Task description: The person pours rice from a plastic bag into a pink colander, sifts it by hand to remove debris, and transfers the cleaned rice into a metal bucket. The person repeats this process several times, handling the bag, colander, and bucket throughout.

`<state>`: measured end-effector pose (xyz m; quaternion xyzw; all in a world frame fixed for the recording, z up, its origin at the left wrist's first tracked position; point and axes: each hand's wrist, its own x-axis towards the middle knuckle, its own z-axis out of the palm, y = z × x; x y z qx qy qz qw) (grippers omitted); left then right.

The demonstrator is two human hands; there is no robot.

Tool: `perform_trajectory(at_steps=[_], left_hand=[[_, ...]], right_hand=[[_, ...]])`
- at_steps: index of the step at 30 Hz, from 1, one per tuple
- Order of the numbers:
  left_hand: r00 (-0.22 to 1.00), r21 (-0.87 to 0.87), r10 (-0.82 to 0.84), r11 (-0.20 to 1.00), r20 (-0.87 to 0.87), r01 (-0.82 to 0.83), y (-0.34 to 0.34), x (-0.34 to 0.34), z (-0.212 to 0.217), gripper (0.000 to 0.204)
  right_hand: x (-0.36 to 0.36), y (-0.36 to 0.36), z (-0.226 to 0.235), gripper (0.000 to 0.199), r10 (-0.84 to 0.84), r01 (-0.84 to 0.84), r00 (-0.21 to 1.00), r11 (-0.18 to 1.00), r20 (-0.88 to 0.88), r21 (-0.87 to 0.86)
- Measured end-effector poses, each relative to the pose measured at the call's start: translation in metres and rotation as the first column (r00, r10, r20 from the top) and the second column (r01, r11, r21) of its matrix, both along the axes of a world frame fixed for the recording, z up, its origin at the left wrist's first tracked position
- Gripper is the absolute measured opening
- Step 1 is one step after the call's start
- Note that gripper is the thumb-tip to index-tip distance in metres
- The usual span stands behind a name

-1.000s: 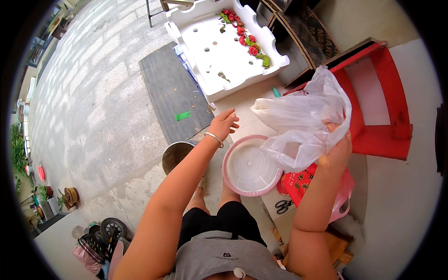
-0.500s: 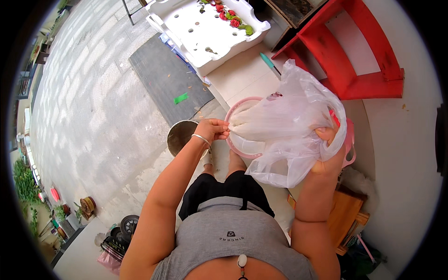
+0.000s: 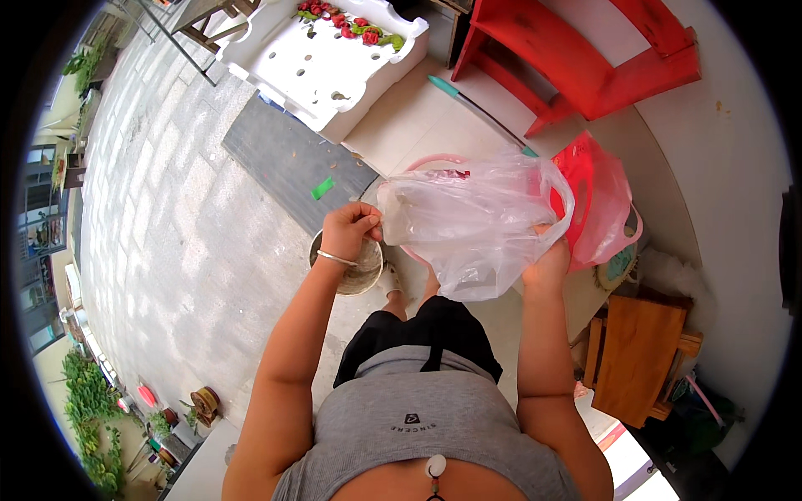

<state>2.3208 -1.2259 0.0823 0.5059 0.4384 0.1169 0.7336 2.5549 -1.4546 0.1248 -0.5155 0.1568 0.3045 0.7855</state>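
Note:
A translucent white plastic bag [image 3: 468, 225] is stretched sideways between my hands. My left hand [image 3: 351, 230] pinches its closed bottom end. My right hand [image 3: 547, 257] is closed around the bag near its handle loops. Behind the bag shows part of the rim of a pink basin [image 3: 436, 159]; the rest of it is covered. Just right of my right hand is a red and pink plastic bag [image 3: 597, 200]. Below my left hand a round bucket [image 3: 361, 271] stands on the floor beside my foot.
A white foam crate [image 3: 309, 75] holding red and green peppers stands ahead. To its right are a red wooden rack [image 3: 576, 71] and a green-tipped stick [image 3: 480, 113]. A grey mat [image 3: 292, 159] lies on the floor. A wooden stool [image 3: 639, 359] stands at right.
The white bag is pulled straighter, and my right hand has moved lower and left within the view. The view has shifted, uncovering more of the red and pink bag.

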Motion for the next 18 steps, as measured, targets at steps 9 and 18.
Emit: perform_trajectory(at_steps=[9, 18], left_hand=[[1.0, 0.116, -0.004, 0.993, 0.012, 0.003, 0.014, 0.018, 0.034, 0.006], [0.984, 0.046, -0.097, 0.995, 0.153, 0.091, -0.006, 0.073, 0.068, 0.006]], right_hand=[[0.002, 0.001, -0.119, 0.035, -0.146, 0.143, 0.977, 0.989, -0.154, -0.033], [-0.003, 0.035, -0.212, 0.028, -0.168, 0.058, 0.916, 0.954, -0.364, -0.296]])
